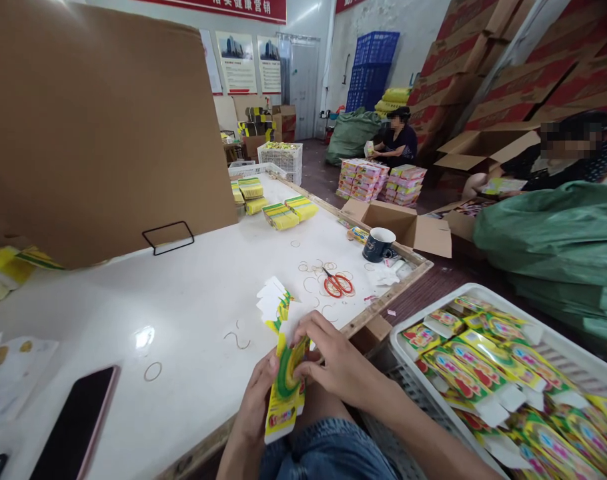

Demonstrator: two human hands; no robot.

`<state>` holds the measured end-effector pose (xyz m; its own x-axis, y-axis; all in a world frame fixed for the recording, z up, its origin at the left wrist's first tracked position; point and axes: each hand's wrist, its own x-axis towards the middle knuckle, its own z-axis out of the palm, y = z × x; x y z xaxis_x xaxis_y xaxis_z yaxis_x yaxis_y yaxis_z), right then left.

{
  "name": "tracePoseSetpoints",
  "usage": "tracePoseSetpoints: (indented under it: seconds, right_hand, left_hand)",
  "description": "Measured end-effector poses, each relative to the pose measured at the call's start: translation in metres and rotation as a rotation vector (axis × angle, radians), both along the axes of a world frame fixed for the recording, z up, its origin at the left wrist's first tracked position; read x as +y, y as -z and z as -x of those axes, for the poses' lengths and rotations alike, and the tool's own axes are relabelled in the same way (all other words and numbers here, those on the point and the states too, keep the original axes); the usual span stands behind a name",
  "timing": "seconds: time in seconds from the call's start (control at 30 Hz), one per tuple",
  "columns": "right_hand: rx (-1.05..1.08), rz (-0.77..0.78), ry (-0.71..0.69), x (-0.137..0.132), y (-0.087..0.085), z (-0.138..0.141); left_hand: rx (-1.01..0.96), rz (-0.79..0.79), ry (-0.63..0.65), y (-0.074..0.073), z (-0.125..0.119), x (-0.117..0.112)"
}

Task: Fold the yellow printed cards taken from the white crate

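My left hand (257,400) and my right hand (333,357) both grip a stack of flat yellow-green printed packets (285,387) at the near edge of the white table (183,293), above my lap. The left hand holds the stack from below and behind. Fingers of the right hand curl over its top, beside the white tabs. More packets with white tabs (273,303) fan out on the table just beyond the hands. Loose rubber bands (152,371) lie scattered on the tabletop.
A white crate (408,333) full of the same packets stands at my right. Red scissors (337,285), a dark mug (378,244), a phone (76,423), bundled packets (283,215) and a big cardboard sheet (93,127) share the table. Two seated people, green sacks and stacked cartons fill the right side.
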<state>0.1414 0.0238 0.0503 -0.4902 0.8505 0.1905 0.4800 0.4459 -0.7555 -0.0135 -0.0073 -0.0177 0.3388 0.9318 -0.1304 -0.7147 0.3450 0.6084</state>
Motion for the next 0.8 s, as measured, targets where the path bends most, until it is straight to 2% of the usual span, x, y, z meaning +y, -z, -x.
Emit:
tracePoseSetpoints:
  seconds: [0.1,0.23,0.37,0.47,0.53,0.6,0.67,0.8]
  right_hand:
    - [-0.003,0.017,-0.016,0.000,0.003,-0.002]
    - [-0.040,-0.043,-0.049,0.001,0.001,-0.005]
    - [-0.016,-0.078,-0.036,0.000,0.000,-0.007]
    - [0.048,-0.143,0.034,-0.004,0.006,-0.006]
    - [0.106,-0.187,0.156,-0.007,0.013,-0.003]
    - [0.139,-0.124,0.251,-0.009,0.022,0.001]
    - [0.142,0.005,0.296,-0.010,0.030,0.005]
    - [0.158,0.116,0.400,-0.010,0.038,0.009]
  left_hand:
    - [0.050,0.090,-0.018,0.000,0.000,0.000]
    - [0.166,0.249,-0.103,-0.004,0.002,0.001]
    - [0.242,0.281,-0.157,-0.011,0.002,0.002]
    - [0.199,0.232,-0.142,-0.015,0.000,0.003]
    - [0.178,0.170,-0.139,-0.015,-0.002,0.005]
    - [0.193,0.122,-0.172,-0.012,-0.004,0.006]
    - [0.257,0.082,-0.212,-0.009,-0.006,0.008]
    - [0.494,-0.061,-0.234,-0.004,-0.007,0.007]
